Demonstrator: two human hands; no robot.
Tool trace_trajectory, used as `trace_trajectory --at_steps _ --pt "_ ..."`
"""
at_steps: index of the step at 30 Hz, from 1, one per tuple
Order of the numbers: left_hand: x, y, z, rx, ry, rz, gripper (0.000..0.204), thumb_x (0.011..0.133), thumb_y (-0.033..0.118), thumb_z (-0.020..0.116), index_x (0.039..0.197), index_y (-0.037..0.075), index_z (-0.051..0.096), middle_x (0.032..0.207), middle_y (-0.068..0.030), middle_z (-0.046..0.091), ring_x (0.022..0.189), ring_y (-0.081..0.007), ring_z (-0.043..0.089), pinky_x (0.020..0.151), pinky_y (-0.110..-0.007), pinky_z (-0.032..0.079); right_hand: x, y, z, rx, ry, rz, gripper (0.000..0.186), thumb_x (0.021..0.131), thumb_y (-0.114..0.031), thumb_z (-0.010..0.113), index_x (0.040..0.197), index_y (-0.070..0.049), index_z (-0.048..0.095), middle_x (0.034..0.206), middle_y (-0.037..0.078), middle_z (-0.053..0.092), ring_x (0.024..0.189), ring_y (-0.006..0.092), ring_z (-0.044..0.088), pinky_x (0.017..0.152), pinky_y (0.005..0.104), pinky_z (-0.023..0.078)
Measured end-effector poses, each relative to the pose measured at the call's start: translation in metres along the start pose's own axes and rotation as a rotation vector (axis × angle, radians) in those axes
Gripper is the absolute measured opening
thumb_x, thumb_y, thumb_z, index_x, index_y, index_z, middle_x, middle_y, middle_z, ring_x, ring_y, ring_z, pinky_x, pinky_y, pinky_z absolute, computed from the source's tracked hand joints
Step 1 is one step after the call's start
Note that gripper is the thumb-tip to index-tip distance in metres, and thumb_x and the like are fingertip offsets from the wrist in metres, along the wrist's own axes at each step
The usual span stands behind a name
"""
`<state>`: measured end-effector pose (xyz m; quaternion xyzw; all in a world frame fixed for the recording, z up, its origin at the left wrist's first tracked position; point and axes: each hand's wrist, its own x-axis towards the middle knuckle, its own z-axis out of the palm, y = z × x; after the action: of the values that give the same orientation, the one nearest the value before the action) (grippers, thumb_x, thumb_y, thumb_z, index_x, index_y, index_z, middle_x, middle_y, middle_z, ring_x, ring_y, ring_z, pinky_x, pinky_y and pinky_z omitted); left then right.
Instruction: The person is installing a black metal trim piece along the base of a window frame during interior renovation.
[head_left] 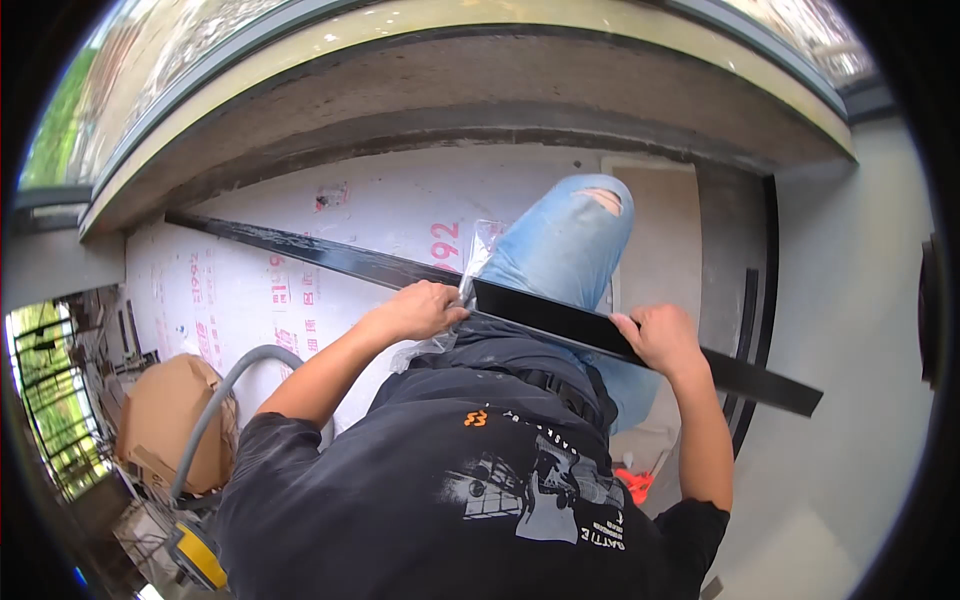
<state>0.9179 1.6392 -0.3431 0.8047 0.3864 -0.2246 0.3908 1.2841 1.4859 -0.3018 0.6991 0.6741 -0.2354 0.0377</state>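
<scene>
A long, flat black trim strip [545, 312] lies slantwise across my lap, its far end to the left and its near end to the right. Clear plastic film [483, 248] is bunched around it near the middle, and the left stretch looks wrinkled and shiny, as if still covered. My left hand [428, 308] is closed on the bunched film at the strip's edge; its fingertips are partly hidden. Farther right, my right hand [662, 335] grips the strip with the thumb on top. The strip's right part looks bare and smooth.
A deep window sill [450, 85] curves across the far side. White floor covering with pink print [270, 290] lies below. At left are a cardboard box [168, 420], a grey hose [215, 410] and a yellow-and-black machine [195, 555]. Narrow black strips [748, 315] stand along the right wall.
</scene>
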Motion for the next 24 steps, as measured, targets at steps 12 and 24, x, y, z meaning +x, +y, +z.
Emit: trace_trajectory --at_steps 12,24 --pt "-0.338 -0.171 -0.233 -1.14 1.71 0.747 0.022 0.098 0.03 0.064 0.107 0.011 0.066 0.107 -0.0078 0.068 0.104 -0.0269 0.062 0.097 -0.054 0.046 -0.006 0.04 -0.047 -0.161 0.188 -0.071 0.041 0.095 -0.032 0.063 0.068 -0.001 0.058 0.067 0.02 0.056 0.068 0.0414 0.057 0.064 0.0498 0.044" --pt "-0.284 -0.299 -0.12 -1.174 1.84 0.0 0.033 0.094 0.022 0.074 0.117 0.002 0.062 0.104 -0.0115 0.07 0.082 -0.0191 0.07 0.074 -0.03 0.058 -0.105 0.097 -0.058 -0.217 0.112 -0.064 0.046 0.097 -0.034 0.059 0.067 0.0 0.051 0.067 0.022 0.053 0.069 0.0436 0.054 0.061 0.051 0.039"
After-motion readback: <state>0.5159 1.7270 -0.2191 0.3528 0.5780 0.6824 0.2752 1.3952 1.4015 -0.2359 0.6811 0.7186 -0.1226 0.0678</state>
